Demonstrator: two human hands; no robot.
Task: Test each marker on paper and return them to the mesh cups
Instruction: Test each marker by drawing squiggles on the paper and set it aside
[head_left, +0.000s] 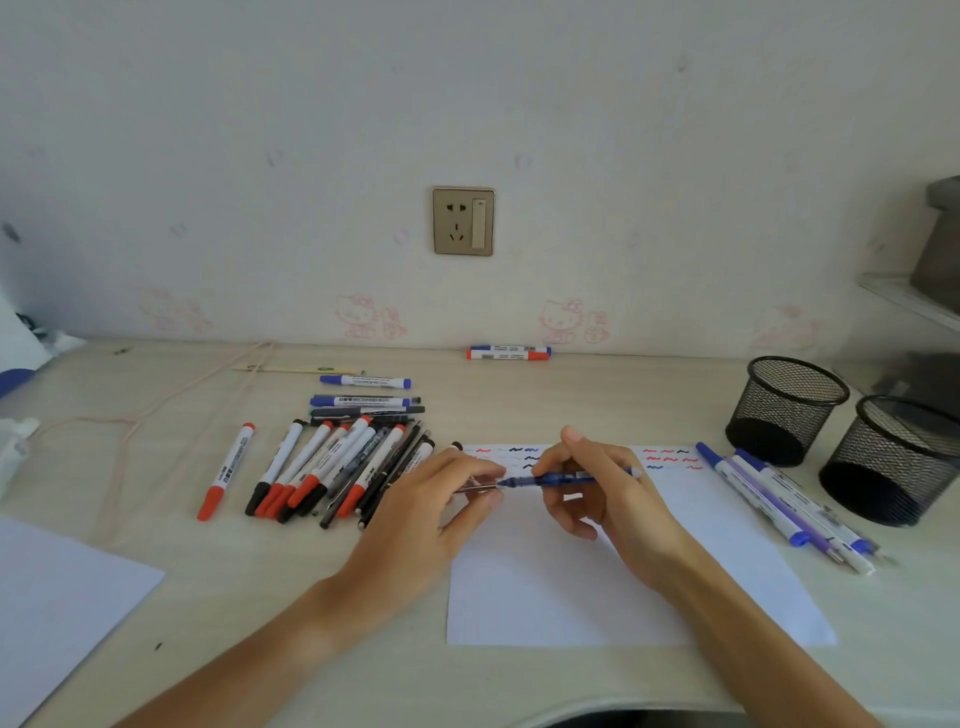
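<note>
**Two hands on one blue pen above the test sheet**

Many markers lay heaped on the desk to the left of the left hand's fingers, red, black and blue caps mixed; one red marker lay apart, further left. The left hand had its fingertips pinched on a thin dark cap, fingers curled. Just right of those fingertips, the cap met the tip end of a blue pen, held level over the paper. The right hand gripped the pen's barrel, fingers curled round it and thumb raised. Red, blue and black squiggles marked the paper's far edge, beyond both sets of fingers. Right of the right hand's fingers, several blue and purple pens lay side by side off the paper's edge. Further right stood two black mesh cups, upright and close together; contents could not be determined. Two markers lay against the wall, beyond the hands.
</note>
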